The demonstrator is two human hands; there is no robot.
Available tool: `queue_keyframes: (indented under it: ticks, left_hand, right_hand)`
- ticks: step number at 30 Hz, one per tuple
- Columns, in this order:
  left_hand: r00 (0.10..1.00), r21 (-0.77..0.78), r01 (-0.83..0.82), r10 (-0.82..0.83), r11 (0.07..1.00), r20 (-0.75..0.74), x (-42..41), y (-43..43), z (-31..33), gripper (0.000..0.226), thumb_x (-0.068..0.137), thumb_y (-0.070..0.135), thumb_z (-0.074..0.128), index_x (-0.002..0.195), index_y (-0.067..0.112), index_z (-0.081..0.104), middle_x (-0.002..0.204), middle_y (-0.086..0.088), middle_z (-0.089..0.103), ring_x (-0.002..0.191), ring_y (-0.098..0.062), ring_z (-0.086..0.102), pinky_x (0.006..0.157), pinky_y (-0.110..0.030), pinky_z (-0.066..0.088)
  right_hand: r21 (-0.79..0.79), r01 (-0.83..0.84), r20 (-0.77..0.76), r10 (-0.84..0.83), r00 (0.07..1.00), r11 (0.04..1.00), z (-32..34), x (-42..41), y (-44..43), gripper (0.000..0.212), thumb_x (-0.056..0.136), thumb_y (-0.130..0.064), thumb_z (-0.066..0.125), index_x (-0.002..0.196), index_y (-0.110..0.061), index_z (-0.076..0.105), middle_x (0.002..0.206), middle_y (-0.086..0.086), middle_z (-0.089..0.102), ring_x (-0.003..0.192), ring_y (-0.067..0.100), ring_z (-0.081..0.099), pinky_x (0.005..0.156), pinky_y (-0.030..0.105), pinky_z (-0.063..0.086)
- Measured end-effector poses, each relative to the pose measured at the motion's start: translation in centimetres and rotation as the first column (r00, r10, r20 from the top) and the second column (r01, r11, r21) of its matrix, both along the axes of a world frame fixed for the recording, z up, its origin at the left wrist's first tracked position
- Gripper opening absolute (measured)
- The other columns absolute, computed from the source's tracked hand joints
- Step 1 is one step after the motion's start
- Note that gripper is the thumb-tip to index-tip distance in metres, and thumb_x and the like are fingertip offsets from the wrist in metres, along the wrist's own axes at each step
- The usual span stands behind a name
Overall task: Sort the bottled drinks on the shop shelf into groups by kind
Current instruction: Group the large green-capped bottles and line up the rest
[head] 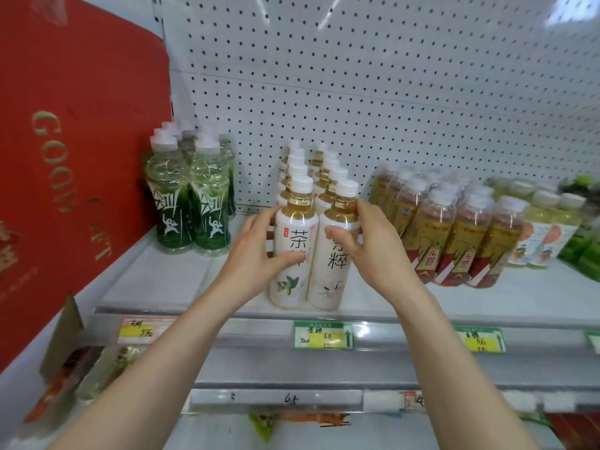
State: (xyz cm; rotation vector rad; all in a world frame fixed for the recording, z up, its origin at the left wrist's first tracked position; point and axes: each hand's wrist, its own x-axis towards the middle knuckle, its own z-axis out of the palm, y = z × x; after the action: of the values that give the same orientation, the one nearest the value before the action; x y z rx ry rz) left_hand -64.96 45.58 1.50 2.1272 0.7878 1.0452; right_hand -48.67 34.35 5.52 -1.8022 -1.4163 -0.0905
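Two rows of white-labelled tea bottles stand mid-shelf. My left hand wraps the front-left white tea bottle. My right hand grips the front-right white tea bottle, thumb across its label. Both bottles stand upright on the shelf. To the left is a cluster of green-labelled clear bottles. Right of my hands stands a group of gold-and-red labelled bottles. Further right are pale yellow bottles, with green bottles at the frame's edge.
A big red gift box leans against the shelf's left end. White pegboard backs the shelf. Price tags line the front rail. A lower shelf with packaged goods shows below my forearms.
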Motion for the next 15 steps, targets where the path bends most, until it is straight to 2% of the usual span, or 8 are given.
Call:
queue_keyframes:
  ticks: [4,8,11,15]
  left_hand:
    - [0.998,-0.034,0.064,-0.064,0.997,0.004,0.1,0.4,0.1,0.086,0.076,0.032,0.079,0.148,0.03,0.033,0.134,0.009,0.041,0.117,-0.009,0.051,0.101,-0.043,0.048]
    - [0.997,-0.028,0.066,-0.065,0.997,0.031,0.5,0.1,0.0,0.082,0.078,0.027,0.078,0.148,0.028,0.034,0.13,0.011,0.04,0.119,-0.01,0.05,0.101,-0.041,0.048]
    - [0.997,-0.02,0.042,-0.041,0.999,0.059,0.5,0.0,-0.4,0.083,0.076,0.031,0.079,0.145,0.032,0.033,0.133,0.012,0.043,0.12,-0.009,0.051,0.101,-0.042,0.048]
    - [1.0,0.039,0.002,-0.003,0.999,0.026,0.5,-0.2,-0.5,0.089,0.073,0.041,0.079,0.145,0.036,0.029,0.14,0.013,0.044,0.122,-0.007,0.049,0.101,-0.038,0.045]
  right_hand:
    - [0.002,0.013,0.014,-0.013,1.0,1.0,0.1,0.1,0.3,0.036,0.091,-0.036,0.065,0.122,-0.02,0.056,0.108,-0.006,0.055,0.103,0.014,0.054,0.09,0.037,0.047]
    - [-0.015,0.009,-0.018,-0.009,1.0,1.0,0.4,0.6,0.4,0.043,0.09,-0.04,0.065,0.127,-0.022,0.055,0.117,-0.004,0.058,0.103,0.013,0.056,0.092,0.039,0.049]
    - [-0.041,-0.016,-0.057,0.013,0.998,0.999,0.6,0.9,0.0,0.048,0.088,-0.047,0.064,0.13,-0.026,0.053,0.116,-0.009,0.061,0.101,0.01,0.059,0.09,0.039,0.052]
    - [-0.015,-0.019,-0.068,0.018,0.998,1.0,1.0,0.9,-0.1,0.045,0.093,-0.046,0.058,0.132,-0.025,0.05,0.115,-0.017,0.058,0.102,0.005,0.056,0.088,0.029,0.048]
